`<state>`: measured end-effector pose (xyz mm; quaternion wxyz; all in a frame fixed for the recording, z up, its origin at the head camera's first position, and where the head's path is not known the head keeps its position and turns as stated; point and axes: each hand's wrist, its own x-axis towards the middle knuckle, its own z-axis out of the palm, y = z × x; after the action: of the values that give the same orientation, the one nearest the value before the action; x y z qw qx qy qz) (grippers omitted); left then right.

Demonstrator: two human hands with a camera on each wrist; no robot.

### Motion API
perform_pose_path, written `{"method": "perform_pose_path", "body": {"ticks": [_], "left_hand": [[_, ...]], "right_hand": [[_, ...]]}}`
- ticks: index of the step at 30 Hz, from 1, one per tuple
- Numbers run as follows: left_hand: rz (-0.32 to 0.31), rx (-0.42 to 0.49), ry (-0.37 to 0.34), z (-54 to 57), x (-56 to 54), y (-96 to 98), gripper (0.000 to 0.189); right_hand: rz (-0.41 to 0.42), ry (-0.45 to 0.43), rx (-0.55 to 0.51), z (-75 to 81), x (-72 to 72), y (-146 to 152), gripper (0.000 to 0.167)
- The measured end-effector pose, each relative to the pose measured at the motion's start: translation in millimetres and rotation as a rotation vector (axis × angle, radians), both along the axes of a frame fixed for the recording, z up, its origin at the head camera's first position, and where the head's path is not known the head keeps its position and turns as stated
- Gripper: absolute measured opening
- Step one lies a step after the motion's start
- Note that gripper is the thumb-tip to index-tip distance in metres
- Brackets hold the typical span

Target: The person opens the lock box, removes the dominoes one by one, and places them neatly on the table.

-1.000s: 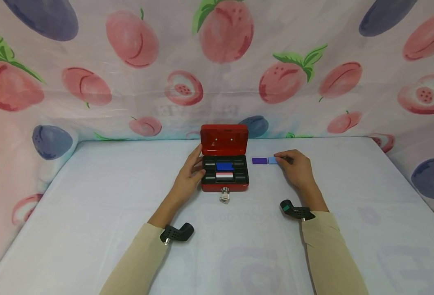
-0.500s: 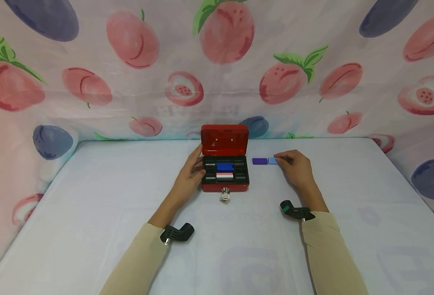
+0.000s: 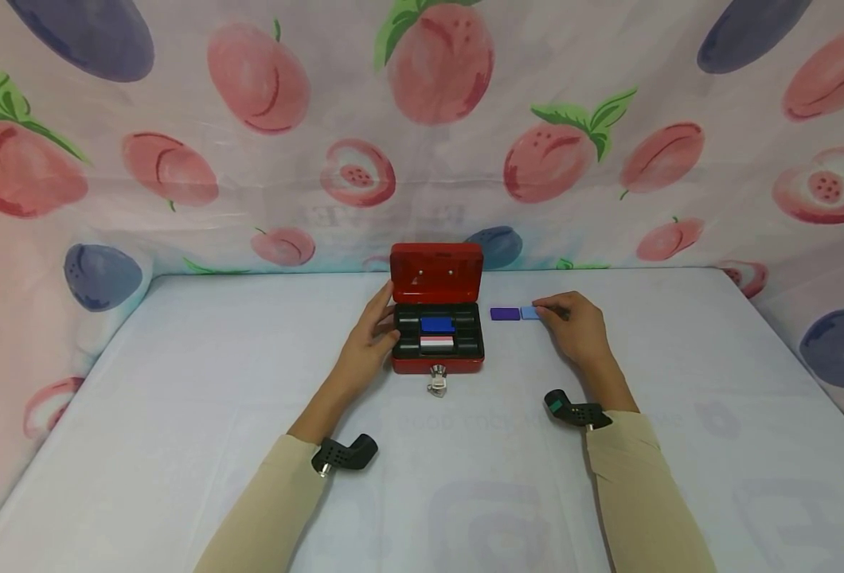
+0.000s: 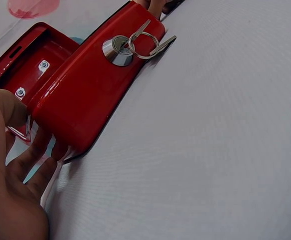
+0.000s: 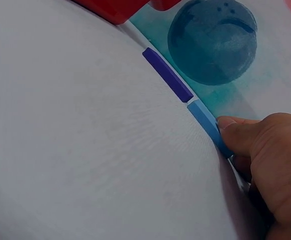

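Note:
A red cash box [image 3: 439, 364] stands with its lid [image 3: 436, 272] raised. In its black tray [image 3: 470, 328] sit a dark blue block [image 3: 438, 325] and a pink-and-white block [image 3: 437, 341]. My left hand [image 3: 365, 347] holds the box's left side, thumb at the rim and fingers along the outer wall. Keys on a ring [image 4: 144, 45] hang from the front lock [image 4: 117, 50]. To the right of the box, a purple block [image 3: 505, 314] lies end to end with a light blue block [image 5: 208, 125]. My right hand [image 3: 575, 325] pinches the light blue block's right end, partly covering it.
White cloth covers the table [image 3: 178, 414]. A fruit-print curtain [image 3: 422, 175] rises right behind the box, along the table's back edge. Black wrist cameras are strapped near both sleeve cuffs.

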<state>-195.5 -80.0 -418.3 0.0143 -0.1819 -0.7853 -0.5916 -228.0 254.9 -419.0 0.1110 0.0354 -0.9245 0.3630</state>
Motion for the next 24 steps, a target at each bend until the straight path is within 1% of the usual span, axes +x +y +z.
{"method": "perform_pose_path", "body": {"ticks": [12, 15, 16, 22, 23, 24], "left_hand": [[-0.003, 0.002, -0.007, 0.2, -0.6, 0.9, 0.072], [-0.007, 0.003, -0.015, 2.3, 0.3, 1.4, 0.071], [-0.008, 0.004, -0.019, 4.0, 1.0, 1.7, 0.071], [-0.017, 0.002, -0.035, 31.3, 16.0, 4.6, 0.067], [-0.017, 0.0, -0.035, 35.0, 18.1, 5.0, 0.066], [-0.016, 0.0, -0.037, 35.6, 18.4, 5.0, 0.066]], "right_hand": [[-0.002, 0.0, 0.0, -1.0, -0.4, -0.2, 0.021], [-0.005, -0.002, 0.0, -1.3, -0.7, 0.0, 0.021], [-0.007, -0.004, 0.0, -1.3, -0.7, -0.1, 0.021], [-0.011, -0.013, 0.003, -2.7, -1.2, -0.3, 0.021], [-0.011, -0.012, 0.005, -3.0, -1.2, -0.3, 0.022], [-0.011, -0.011, 0.007, -3.3, -1.3, -0.5, 0.021]]}}
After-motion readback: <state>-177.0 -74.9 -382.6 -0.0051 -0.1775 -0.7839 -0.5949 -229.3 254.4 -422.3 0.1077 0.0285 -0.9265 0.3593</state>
